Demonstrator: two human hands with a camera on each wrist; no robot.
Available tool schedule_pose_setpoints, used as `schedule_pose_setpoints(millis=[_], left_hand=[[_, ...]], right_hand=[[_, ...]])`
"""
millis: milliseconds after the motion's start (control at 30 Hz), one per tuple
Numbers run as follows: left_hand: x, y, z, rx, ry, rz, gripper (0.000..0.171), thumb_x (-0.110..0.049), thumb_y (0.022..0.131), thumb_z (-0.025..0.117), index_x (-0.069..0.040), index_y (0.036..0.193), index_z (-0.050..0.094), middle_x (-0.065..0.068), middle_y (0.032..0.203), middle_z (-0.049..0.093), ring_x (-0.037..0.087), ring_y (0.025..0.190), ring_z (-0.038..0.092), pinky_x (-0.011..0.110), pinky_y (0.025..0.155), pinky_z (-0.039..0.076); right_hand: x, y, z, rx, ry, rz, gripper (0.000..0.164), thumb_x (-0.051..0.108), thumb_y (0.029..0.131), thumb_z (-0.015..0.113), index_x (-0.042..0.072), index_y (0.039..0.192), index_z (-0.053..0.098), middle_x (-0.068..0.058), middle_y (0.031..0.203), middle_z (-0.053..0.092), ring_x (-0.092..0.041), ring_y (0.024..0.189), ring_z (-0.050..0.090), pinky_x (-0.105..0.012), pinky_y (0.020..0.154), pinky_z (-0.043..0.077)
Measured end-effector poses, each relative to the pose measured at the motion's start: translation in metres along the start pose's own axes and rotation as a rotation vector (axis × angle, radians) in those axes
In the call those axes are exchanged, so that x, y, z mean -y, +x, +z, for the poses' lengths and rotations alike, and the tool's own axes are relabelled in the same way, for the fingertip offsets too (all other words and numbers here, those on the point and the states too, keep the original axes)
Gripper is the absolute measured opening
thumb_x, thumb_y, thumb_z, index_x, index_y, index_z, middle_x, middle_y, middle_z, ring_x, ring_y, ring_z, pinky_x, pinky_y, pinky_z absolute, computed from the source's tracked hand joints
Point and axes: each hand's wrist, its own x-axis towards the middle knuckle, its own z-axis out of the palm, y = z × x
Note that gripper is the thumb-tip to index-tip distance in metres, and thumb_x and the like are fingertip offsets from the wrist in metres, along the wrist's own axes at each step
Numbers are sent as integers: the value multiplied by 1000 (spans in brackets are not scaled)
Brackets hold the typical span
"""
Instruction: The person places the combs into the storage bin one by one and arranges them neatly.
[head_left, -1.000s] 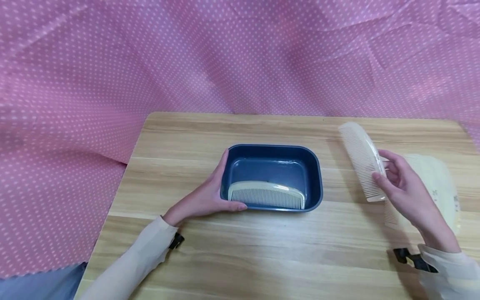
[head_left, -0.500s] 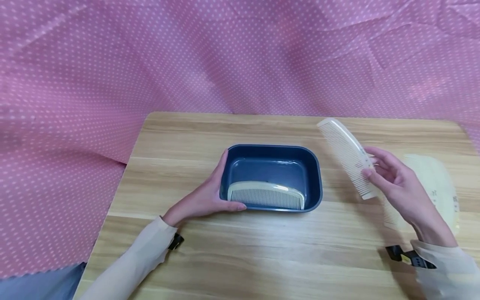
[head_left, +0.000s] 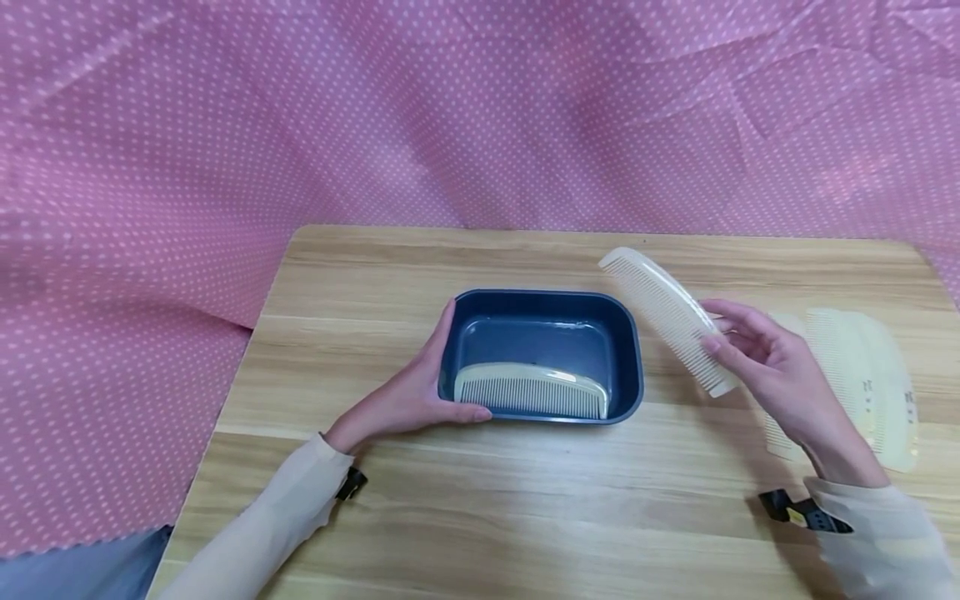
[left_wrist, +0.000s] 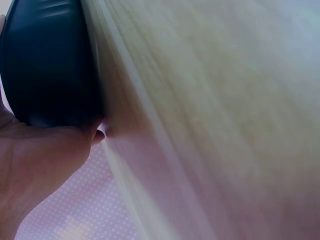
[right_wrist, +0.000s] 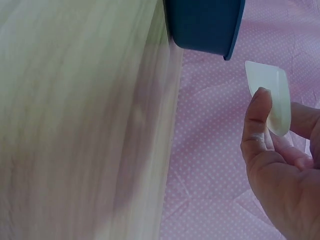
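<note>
Right hand [head_left: 783, 387] has shifted left since the earlier frames, pinching a pale translucent plastic comb [head_left: 667, 312] between thumb and fingers; comb now nearer the dark blue rounded rectangular container [head_left: 540, 337], tilted, off the wooden table. More of the overlapping pale combs [head_left: 892, 383] at right now shows. Left hand [head_left: 412, 390] unchanged: grips container's left end, thumb along near rim. Cream curved comb [head_left: 536, 372] lies inside, same spot.
</note>
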Motion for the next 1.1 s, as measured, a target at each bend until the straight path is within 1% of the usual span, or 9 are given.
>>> schedule_pose_setpoints(millis=[67,167,233,300,467,667,867,967,1100], left_hand=[[0,0,0,-2,2,-1,144,-35,85,97,-56,166,-20,-13,180,-5,25,165,7,70,124,21],[0,0,1,1,4,11,144,-35,85,97,-52,168,-19,-12,180,-5,25,165,7,71,123,22],[0,1,1,4,3,20,144,-36,85,97,-49,170,-19,-13,180,-4,25,165,8,71,123,23],[1,1,2,6,0,26,144,-36,85,96,-48,170,-19,-13,180,-4,24,165,9,71,123,24],[1,0,1,1,4,20,144,-37,85,97,-54,167,-20,-15,180,-5,23,165,7,69,124,22],[1,0,-1,-1,-9,22,146,-40,83,98,-56,166,-20,-16,179,-6,22,164,9,66,125,21],[1,-1,0,-10,6,33,146,-37,83,98,-55,166,-21,-14,179,-7,22,164,10,65,125,22],[0,-1,0,-3,4,32,144,-34,85,97,-55,166,-20,-14,180,-5,22,164,10,66,125,23],[0,0,0,4,4,16,142,-35,86,96,-54,167,-19,-14,180,-4,23,164,10,68,125,23]], right_hand=[[1,0,3,1,-2,0,50,12,109,70,19,158,60,2,115,74,-10,92,71,-24,69,59],[1,0,6,8,2,-7,50,11,109,70,18,157,61,2,114,73,-11,92,71,-24,69,59],[1,0,7,15,4,-23,50,9,109,70,17,157,60,2,113,73,-12,92,71,-24,68,59],[2,1,8,24,10,-45,50,7,108,70,15,157,60,1,113,73,-12,91,71,-24,67,59],[7,2,12,39,37,-77,48,3,107,71,11,153,63,-2,111,73,-13,89,71,-23,67,57],[13,4,18,45,55,-32,42,9,107,73,12,148,68,-4,110,75,-15,89,71,-24,68,58],[17,8,27,80,67,-35,42,10,106,74,13,148,67,-6,111,75,-16,90,71,-25,69,59],[20,10,31,80,55,-56,42,11,106,74,13,148,68,-7,110,75,-16,90,71,-25,69,58],[24,11,38,99,73,-90,41,9,107,73,9,148,67,-8,111,74,-16,91,72,-24,70,59]])
